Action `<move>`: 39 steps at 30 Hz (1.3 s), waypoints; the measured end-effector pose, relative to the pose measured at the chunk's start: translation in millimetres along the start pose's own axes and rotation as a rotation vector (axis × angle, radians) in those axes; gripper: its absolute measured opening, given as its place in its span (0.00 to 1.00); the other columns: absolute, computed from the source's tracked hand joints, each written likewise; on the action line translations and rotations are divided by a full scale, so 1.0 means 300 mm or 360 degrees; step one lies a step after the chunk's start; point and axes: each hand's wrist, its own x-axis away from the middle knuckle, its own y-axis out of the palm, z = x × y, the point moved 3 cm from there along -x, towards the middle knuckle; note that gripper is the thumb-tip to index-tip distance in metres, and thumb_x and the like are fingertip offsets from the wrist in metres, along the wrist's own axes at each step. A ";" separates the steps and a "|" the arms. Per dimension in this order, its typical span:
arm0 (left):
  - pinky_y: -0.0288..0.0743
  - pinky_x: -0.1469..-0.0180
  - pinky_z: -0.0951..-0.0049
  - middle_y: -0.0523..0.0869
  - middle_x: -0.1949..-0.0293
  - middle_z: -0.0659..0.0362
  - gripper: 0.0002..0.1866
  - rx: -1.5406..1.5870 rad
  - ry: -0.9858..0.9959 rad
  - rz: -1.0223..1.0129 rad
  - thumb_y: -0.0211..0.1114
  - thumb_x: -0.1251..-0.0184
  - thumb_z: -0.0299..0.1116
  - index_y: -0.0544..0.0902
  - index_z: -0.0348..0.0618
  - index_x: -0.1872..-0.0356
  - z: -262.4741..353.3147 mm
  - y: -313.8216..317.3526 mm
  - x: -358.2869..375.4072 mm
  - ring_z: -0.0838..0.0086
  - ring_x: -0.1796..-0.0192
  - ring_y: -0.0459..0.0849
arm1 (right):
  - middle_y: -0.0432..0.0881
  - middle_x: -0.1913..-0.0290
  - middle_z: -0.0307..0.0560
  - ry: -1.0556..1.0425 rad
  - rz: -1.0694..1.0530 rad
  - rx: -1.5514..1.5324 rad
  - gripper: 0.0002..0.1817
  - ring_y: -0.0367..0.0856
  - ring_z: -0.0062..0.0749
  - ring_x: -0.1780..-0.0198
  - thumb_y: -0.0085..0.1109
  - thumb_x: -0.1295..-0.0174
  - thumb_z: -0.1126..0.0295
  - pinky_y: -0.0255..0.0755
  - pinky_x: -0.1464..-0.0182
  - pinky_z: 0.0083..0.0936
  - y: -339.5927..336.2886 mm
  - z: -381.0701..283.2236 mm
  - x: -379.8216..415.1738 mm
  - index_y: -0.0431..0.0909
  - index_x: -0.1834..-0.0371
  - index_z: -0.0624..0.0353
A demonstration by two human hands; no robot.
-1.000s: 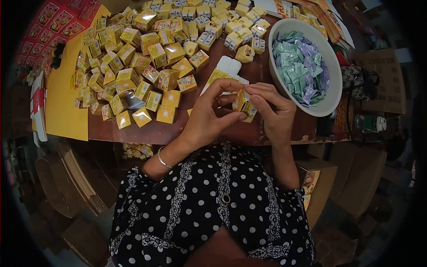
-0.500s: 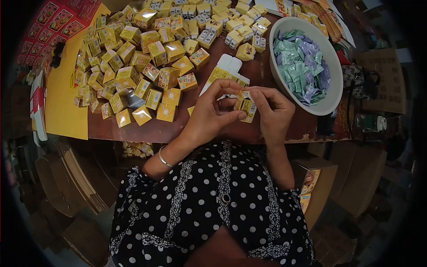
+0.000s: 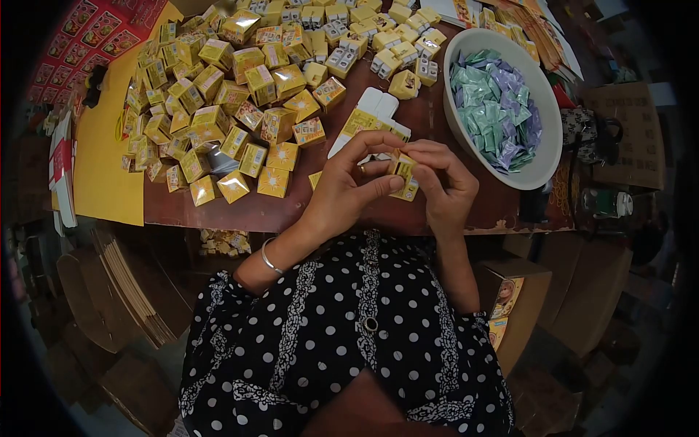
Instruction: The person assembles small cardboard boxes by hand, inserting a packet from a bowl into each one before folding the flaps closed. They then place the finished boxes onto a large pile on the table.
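Note:
A small yellow cardboard box (image 3: 405,173) is held between my two hands, above the front part of the table. My left hand (image 3: 354,178) grips its left side, with the thumb across the near face. At the top and right side, the fingers of my right hand (image 3: 443,182) are closed on the same box. The top of the box is partly hidden by my fingers. Just behind my hands lie flat yellow and white box blanks (image 3: 362,125), stacked and partly covered by my left hand.
A heap of yellow boxes (image 3: 218,109) covers the table's left half. Small yellow-and-white pieces (image 3: 386,44) lie at the back. A grey-white basin (image 3: 542,171) of green and purple packets stands right. Yellow sheet (image 3: 109,160) and red printed sheets (image 3: 95,36) lie left.
My right thumb has moved from the top of the box down along its right side. The box has turned slightly in my hands, and my left thumb lies further over its face.

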 end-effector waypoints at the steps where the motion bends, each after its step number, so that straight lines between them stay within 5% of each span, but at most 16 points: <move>1: 0.78 0.39 0.75 0.79 0.42 0.59 0.23 -0.0001 0.0003 0.0005 0.71 0.34 0.19 0.76 0.40 0.39 0.000 -0.003 0.003 0.77 0.43 0.80 | 0.89 0.53 0.53 -0.0095 -0.0048 0.0056 0.04 0.84 0.38 0.44 0.65 0.34 0.79 0.74 0.38 0.31 0.000 -0.002 -0.001 0.84 0.59 0.68; 7: 0.77 0.38 0.73 0.77 0.37 0.57 0.16 0.0195 0.0006 -0.0089 0.67 0.30 0.19 0.80 0.38 0.44 -0.011 0.003 0.006 0.75 0.38 0.78 | 0.88 0.49 0.54 -0.0421 -0.0230 0.0137 0.08 0.84 0.45 0.42 0.69 0.36 0.77 0.76 0.38 0.35 -0.017 0.007 -0.024 0.86 0.55 0.66; 9: 0.79 0.40 0.72 0.76 0.35 0.56 0.15 -0.0197 0.0200 -0.0073 0.66 0.31 0.18 0.81 0.41 0.46 0.003 -0.011 0.006 0.75 0.36 0.77 | 0.87 0.46 0.55 -0.0473 -0.0281 0.0268 0.10 0.83 0.45 0.40 0.68 0.35 0.74 0.76 0.38 0.35 -0.032 0.001 -0.031 0.86 0.52 0.65; 10: 0.78 0.41 0.69 0.76 0.35 0.53 0.15 -0.0169 0.0096 0.0014 0.66 0.33 0.16 0.81 0.44 0.48 0.011 -0.019 0.009 0.69 0.35 0.79 | 0.86 0.44 0.56 -0.0529 -0.0311 0.0408 0.12 0.82 0.46 0.37 0.67 0.34 0.71 0.76 0.38 0.36 -0.031 0.000 -0.038 0.86 0.50 0.65; 11: 0.78 0.41 0.67 0.75 0.35 0.51 0.15 -0.0575 0.0293 0.0072 0.67 0.34 0.17 0.82 0.44 0.49 0.067 -0.051 0.002 0.63 0.36 0.80 | 0.83 0.39 0.59 -0.0495 -0.0298 0.0476 0.22 0.80 0.48 0.35 0.60 0.26 0.59 0.74 0.35 0.41 -0.027 0.001 -0.038 0.81 0.42 0.69; 13: 0.78 0.41 0.63 0.76 0.36 0.46 0.13 -0.1282 0.0765 0.0339 0.67 0.36 0.17 0.84 0.43 0.52 0.163 -0.123 -0.014 0.50 0.39 0.81 | 0.81 0.36 0.59 -0.0103 0.0090 0.0061 0.26 0.80 0.44 0.35 0.56 0.24 0.57 0.77 0.38 0.38 -0.019 0.018 -0.015 0.75 0.35 0.70; 16: 0.76 0.38 0.57 0.79 0.38 0.45 0.11 -0.1823 0.0992 0.0876 0.68 0.36 0.18 0.86 0.44 0.56 0.280 -0.303 -0.030 0.46 0.37 0.79 | 0.82 0.38 0.58 0.0011 0.0150 0.0043 0.23 0.81 0.40 0.37 0.53 0.23 0.63 0.80 0.41 0.34 -0.113 0.067 -0.015 0.74 0.33 0.70; 21: 0.71 0.35 0.52 0.78 0.37 0.44 0.17 -0.2417 0.0906 0.1318 0.72 0.38 0.23 0.82 0.39 0.48 0.327 -0.505 -0.058 0.45 0.36 0.77 | 0.84 0.42 0.54 0.0194 0.0184 0.0092 0.19 0.83 0.34 0.43 0.54 0.24 0.69 0.82 0.45 0.28 -0.125 0.072 -0.002 0.76 0.36 0.69; 25: 0.76 0.42 0.55 0.84 0.45 0.48 0.22 -0.2065 0.1106 0.0916 0.74 0.39 0.26 0.79 0.39 0.44 0.254 -0.371 -0.078 0.49 0.43 0.81 | 0.85 0.45 0.51 0.0292 0.0221 0.0052 0.17 0.84 0.31 0.48 0.55 0.24 0.72 0.81 0.49 0.25 -0.118 0.092 0.013 0.77 0.37 0.69; 26: 0.78 0.47 0.57 0.85 0.49 0.50 0.23 -0.1967 0.0836 0.0753 0.75 0.40 0.28 0.79 0.41 0.44 0.204 -0.319 -0.087 0.52 0.47 0.82 | 0.86 0.46 0.51 0.0316 0.0196 0.0024 0.17 0.85 0.30 0.49 0.55 0.24 0.72 0.81 0.49 0.25 -0.111 0.095 0.013 0.77 0.37 0.69; 29: 0.81 0.57 0.61 0.84 0.56 0.50 0.27 -0.2152 0.0849 0.0341 0.79 0.43 0.39 0.77 0.40 0.46 0.050 -0.171 -0.123 0.53 0.52 0.83 | 0.86 0.49 0.50 0.0331 0.0186 0.0230 0.16 0.85 0.27 0.51 0.54 0.23 0.71 0.81 0.50 0.24 -0.104 0.107 0.010 0.78 0.39 0.69; 33: 0.84 0.61 0.61 0.83 0.59 0.46 0.43 -0.2495 0.0346 0.0169 0.81 0.50 0.53 0.71 0.30 0.44 -0.113 -0.097 -0.173 0.54 0.52 0.85 | 0.87 0.51 0.46 0.0423 0.0131 0.0380 0.14 0.84 0.24 0.51 0.57 0.25 0.73 0.78 0.47 0.22 -0.112 0.129 0.032 0.79 0.41 0.67; 39: 0.84 0.60 0.61 0.84 0.58 0.44 0.45 -0.2562 0.0064 0.0102 0.81 0.49 0.50 0.68 0.28 0.39 -0.163 -0.099 -0.209 0.50 0.55 0.85 | 0.86 0.50 0.43 0.0496 0.0048 0.0410 0.15 0.82 0.21 0.53 0.57 0.25 0.71 0.77 0.50 0.19 -0.118 0.140 0.047 0.80 0.40 0.66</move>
